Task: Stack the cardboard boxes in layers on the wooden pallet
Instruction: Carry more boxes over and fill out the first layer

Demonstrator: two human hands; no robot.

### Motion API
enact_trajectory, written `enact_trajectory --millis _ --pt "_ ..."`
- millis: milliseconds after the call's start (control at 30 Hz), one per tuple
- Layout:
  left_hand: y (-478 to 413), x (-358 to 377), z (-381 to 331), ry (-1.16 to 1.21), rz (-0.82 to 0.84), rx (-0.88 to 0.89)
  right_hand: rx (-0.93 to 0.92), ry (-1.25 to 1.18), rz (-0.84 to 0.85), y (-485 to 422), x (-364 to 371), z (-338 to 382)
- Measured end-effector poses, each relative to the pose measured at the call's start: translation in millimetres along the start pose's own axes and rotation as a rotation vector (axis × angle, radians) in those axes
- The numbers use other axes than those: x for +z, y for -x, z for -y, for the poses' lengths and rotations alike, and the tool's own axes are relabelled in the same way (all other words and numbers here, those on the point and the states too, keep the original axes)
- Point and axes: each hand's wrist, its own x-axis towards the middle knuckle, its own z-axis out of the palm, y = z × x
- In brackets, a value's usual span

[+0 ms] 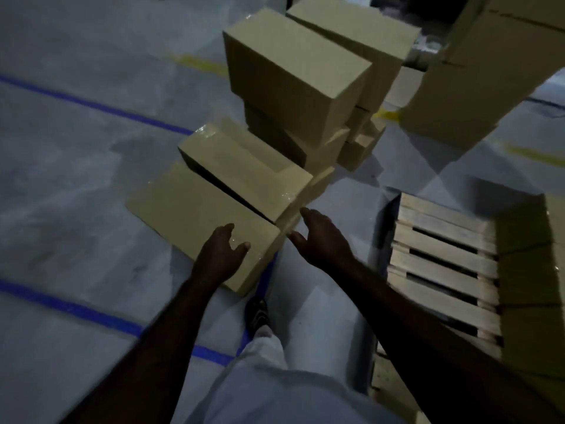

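1. Cardboard boxes (pixel 244 169) mostly lie on the floor, left of the wooden pallet (pixel 443 261); one row (pixel 529 270) appears laid along its right edge.
2. Left hand (pixel 221 252) rests loose-fingered on the near box (pixel 195 215); right hand (pixel 324 240) is spread beside it, grasping nothing.
3. A taller stack (pixel 293 78) stands beyond; the person's shoe (pixel 258 313) is planted near the box.
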Motion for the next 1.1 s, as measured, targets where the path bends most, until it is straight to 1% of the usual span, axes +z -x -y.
enact_trajectory --millis 133,300,467,633,767,867,933,1000,1100 --pt "-51 -25 34 0.007 -0.027 -0.104 -0.058 0.03 0.096 -72 28 39" --pt "-112 -40 92 0.047 -0.087 -0.277 -0.106 0.068 0.247 -159 89 67" --pt "-162 -22 154 0.113 -0.119 -0.463 -0.122 0.089 0.357 -237 160 71" --pt "-198 10 197 0.158 -0.158 -0.62 -0.159 0.148 0.434 -299 226 69" --pt "-218 32 214 0.266 -0.185 -0.723 -0.146 0.147 0.466 -326 265 66" --pt "-226 41 218 0.373 -0.29 -0.761 -0.053 0.079 0.494 -337 277 62" --pt "-229 43 217 0.427 -0.341 -0.767 -0.02 0.049 0.496 -340 279 58" --pt "-229 41 215 0.462 -0.349 -0.789 -0.014 0.059 0.499 -340 277 57" --pt "-221 27 207 0.453 -0.349 -0.815 -0.028 0.071 0.485 -332 262 66"
